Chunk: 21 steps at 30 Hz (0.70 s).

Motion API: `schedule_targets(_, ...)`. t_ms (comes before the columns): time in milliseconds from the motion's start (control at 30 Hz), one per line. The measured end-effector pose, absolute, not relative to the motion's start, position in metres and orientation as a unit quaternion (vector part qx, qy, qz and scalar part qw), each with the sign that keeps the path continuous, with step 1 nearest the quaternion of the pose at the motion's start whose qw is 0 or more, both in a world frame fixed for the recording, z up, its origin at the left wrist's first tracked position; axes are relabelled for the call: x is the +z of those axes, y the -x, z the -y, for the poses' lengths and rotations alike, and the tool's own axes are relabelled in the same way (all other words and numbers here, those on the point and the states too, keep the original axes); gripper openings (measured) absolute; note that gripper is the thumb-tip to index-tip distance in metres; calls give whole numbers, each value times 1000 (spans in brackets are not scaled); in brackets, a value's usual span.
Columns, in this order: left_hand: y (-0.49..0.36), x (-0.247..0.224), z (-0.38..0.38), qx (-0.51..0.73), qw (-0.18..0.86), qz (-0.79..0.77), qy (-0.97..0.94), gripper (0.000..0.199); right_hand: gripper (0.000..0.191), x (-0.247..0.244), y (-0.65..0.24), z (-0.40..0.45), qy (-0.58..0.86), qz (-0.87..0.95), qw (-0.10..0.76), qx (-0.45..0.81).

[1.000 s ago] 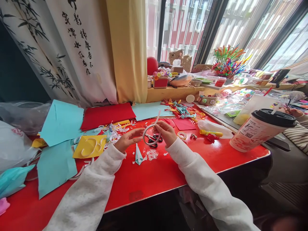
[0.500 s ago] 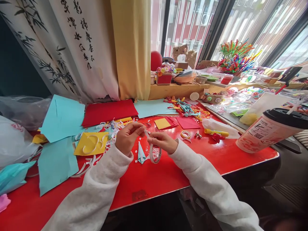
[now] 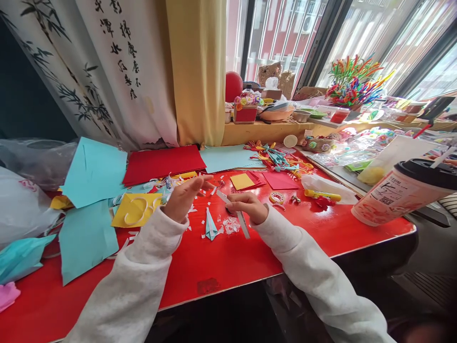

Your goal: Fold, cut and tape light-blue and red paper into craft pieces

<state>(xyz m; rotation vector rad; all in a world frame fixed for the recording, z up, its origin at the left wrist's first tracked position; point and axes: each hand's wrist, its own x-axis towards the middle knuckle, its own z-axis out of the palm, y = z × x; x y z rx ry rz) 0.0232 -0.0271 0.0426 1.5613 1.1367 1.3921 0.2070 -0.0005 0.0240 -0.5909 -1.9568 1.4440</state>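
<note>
My right hand (image 3: 248, 206) pinches a narrow white paper strip (image 3: 243, 226) between thumb and fingers. The strip slants from near my left fingertips down to the right, its lower end free. My left hand (image 3: 183, 197) is apart from the strip, fingers stretched out and nothing visible in them. On the red table below lies a small folded light-blue paper piece (image 3: 210, 225) with a pointed top. White paper scraps (image 3: 231, 225) are scattered beside it. A dark thing under my right fingers is mostly hidden.
Blue sheets (image 3: 87, 243) and a yellow square with curled white strips (image 3: 135, 209) lie to the left. Red paper (image 3: 164, 164) sits at the back. To the right are a tape roll (image 3: 276, 197), a yellow glue stick (image 3: 322, 195) and a large drink cup (image 3: 400, 190).
The white strip was bent into a hanging loop with both hands at it. Now it is straighter, held by my right hand alone. My left hand has let go and its fingers have extended.
</note>
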Motion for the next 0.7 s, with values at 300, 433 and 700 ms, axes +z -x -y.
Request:
schedule_targets(300, -32, 41, 30, 510, 408, -450, -609, 17, 26, 27, -205, 2, 185, 763, 234, 573)
schedule_targets(433, -33, 38, 30, 507, 396, -451, -618, 17, 26, 28, -204, 2, 189, 770, 226, 566)
schedule_targets(700, -36, 31, 26, 543, 354, -455, -611, 15, 28, 26, -205, 2, 205, 748, 282, 565)
